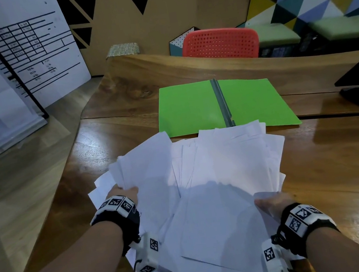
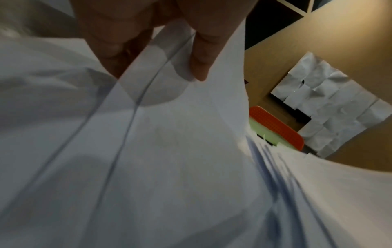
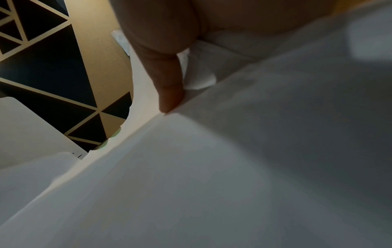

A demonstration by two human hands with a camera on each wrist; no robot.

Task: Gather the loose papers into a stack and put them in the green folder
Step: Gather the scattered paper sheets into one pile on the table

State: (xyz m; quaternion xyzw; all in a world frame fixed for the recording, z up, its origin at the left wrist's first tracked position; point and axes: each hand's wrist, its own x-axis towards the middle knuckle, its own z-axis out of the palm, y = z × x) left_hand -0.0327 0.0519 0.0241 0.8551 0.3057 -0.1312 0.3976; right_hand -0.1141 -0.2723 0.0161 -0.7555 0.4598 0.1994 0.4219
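Both hands pinch the fanned loose papers (image 1: 205, 179) over the worktop (image 1: 347, 166), left hand (image 1: 121, 192) and right hand (image 1: 273, 203) at opposite edges; light, floppy, slippery, so grip both sides, green folder (image 1: 223, 104) open just behind.

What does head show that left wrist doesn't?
Head only: the open green folder lying flat on the table beyond the pile, and the right hand gripping the pile's right edge. Left wrist only: the left hand's fingers curled round sheet edges, close up. Both: the loose papers, still fanned out, and the red chair.
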